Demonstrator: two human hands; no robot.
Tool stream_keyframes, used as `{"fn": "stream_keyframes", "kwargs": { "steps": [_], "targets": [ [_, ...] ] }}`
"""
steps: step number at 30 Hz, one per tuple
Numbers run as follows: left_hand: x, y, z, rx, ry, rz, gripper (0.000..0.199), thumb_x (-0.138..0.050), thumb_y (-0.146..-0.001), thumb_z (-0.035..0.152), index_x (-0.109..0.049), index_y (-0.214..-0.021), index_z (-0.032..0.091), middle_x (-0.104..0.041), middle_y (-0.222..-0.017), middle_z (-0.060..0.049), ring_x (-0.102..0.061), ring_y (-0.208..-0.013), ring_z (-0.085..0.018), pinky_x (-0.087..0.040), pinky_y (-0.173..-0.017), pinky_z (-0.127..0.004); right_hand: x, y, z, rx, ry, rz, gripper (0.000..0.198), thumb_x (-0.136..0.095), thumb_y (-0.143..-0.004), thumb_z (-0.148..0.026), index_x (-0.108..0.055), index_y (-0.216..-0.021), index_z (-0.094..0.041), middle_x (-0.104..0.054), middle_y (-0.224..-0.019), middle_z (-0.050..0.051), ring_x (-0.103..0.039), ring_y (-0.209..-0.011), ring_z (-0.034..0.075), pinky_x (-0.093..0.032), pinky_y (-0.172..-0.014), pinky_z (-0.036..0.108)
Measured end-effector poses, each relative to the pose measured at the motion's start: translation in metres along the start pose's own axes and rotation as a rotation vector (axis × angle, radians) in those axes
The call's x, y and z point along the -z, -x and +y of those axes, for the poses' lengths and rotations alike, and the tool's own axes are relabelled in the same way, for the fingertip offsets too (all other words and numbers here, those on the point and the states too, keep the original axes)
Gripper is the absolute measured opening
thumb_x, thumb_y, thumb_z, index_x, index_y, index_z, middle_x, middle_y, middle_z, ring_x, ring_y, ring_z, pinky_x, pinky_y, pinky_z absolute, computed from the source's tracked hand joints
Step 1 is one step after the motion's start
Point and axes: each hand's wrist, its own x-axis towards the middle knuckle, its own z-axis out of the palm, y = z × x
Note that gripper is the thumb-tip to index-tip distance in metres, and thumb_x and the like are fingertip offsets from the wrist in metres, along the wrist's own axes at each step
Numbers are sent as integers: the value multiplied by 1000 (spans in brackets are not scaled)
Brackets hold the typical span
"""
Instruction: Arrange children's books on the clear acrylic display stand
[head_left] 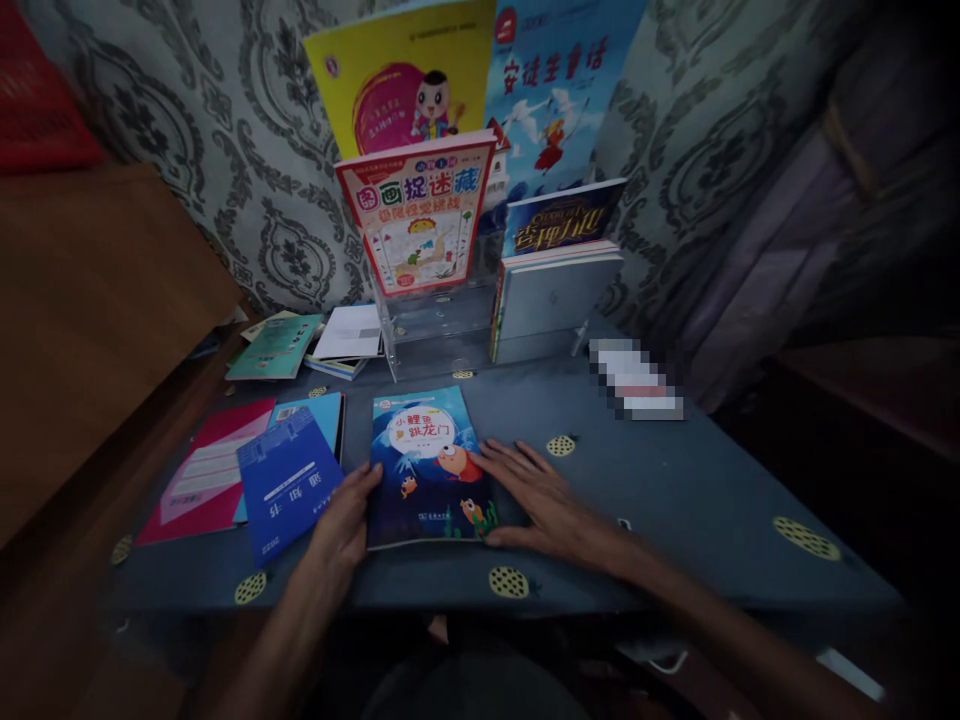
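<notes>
A blue children's picture book (409,485) with a white title bubble and orange fish lies face up on the table, in front of me. My left hand (349,510) grips its left edge with fingers held together; part of those fingers is hidden. At the right edge, my right hand (536,505) rests open, fingers stretched out and spread, their tips touching the cover. Left of my left hand lies a dark blue booklet (289,480), upside down to me, overlapping a pink-red book (217,470) and a light blue one (313,412).
Behind stands a clear acrylic rack (442,322) holding a red-bordered picture book (420,215), a yellow book (397,75), a blue storybook (559,90) and several others. A green book (275,347) and a white book stack (350,332) lie back left. A pixelated item (637,380) sits at right.
</notes>
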Motion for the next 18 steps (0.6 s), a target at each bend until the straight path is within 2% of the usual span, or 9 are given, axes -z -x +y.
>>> {"fn": "stream_keyframes", "kwargs": {
  "steps": [4,6,8,10,14,16,18],
  "targets": [
    [-1,2,-9,43,79,-159,24,-75,-79,17,-68,-102,12,-79,-87,-10,-77,-81,-26,-62,-86,-44,-2,2,3,5,-36,21,92,-62,-85,-68,-23,-159,-29,-36,-160,14,-28,-149,35,-19,-119,67],
    [-4,4,-11,46,113,-166,25,-77,-78,17,-69,-101,13,-79,-87,-8,-77,-80,-26,-62,-86,-44,-2,4,3,-8,-79,29,92,-65,-84,-65,-24,-158,-30,-36,-159,13,-30,-148,36,-22,-118,67],
    [-6,6,-13,43,143,-156,25,-76,-78,17,-69,-102,14,-79,-88,-8,-77,-81,-26,-61,-87,-44,0,5,0,-51,-164,45,92,-70,-83,-60,-25,-158,-31,-39,-158,13,-34,-146,37,-30,-116,65],
    [-9,8,-14,43,165,-169,27,-75,-79,17,-69,-105,13,-79,-90,-9,-77,-83,-27,-61,-89,-45,2,5,-5,-97,-324,58,90,-73,-83,-52,-26,-157,-32,-40,-157,13,-40,-142,35,-38,-112,60],
    [-12,14,-15,21,179,-182,27,-76,-78,18,-69,-105,15,-79,-90,-7,-77,-86,-26,-61,-89,-43,6,3,-15,-109,-855,2,77,-70,-84,-40,-33,-152,-33,-51,-147,11,-57,-127,28,-51,-101,50],
    [-13,17,-16,0,191,-164,26,-75,-78,17,-69,-103,16,-79,-88,-6,-77,-87,-26,-61,-89,-42,6,2,-16,-130,-1064,-3,68,-70,-83,-39,-42,-145,-31,-62,-129,8,-66,-110,23,-56,-91,43],
    [-13,18,-16,-18,203,-149,25,-75,-78,16,-68,-102,16,-79,-89,-5,-76,-90,-25,-60,-90,-41,5,3,-17,-183,-1170,13,64,-72,-82,-42,-48,-140,-30,-67,-105,4,-69,-85,17,-58,-72,33]
  ]
}}
